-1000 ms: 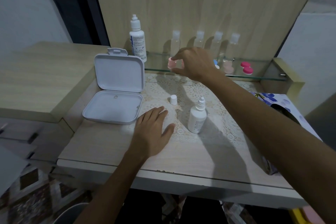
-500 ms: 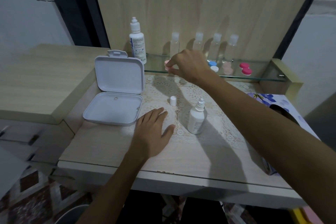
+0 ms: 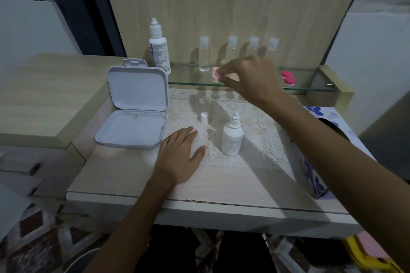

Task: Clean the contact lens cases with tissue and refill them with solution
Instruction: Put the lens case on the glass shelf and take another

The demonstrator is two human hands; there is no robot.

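- Right hand (image 3: 250,77) — fingers pinching pale pink lens case (image 3: 215,74) at the far glass shelf (image 3: 188,77).
- Left hand (image 3: 179,155) flat on surface (image 3: 244,184), fingers loosely spread.
- Solution bottle (image 3: 231,139) uncapped — wiping and refilling apparently pending.

The scene is dim and bluish, with one soft pool of brighter light on the tabletop (image 3: 221,179) at the lower centre of the frame. Long dark shadows of the right forearm and the small solution bottle (image 3: 231,137) fall toward the lower right. The corners fall off into near black. Wide-angle distortion bows the straight edges at the left and right. The right hand (image 3: 250,77) looks slightly motion-blurred, and grain softens fine detail.
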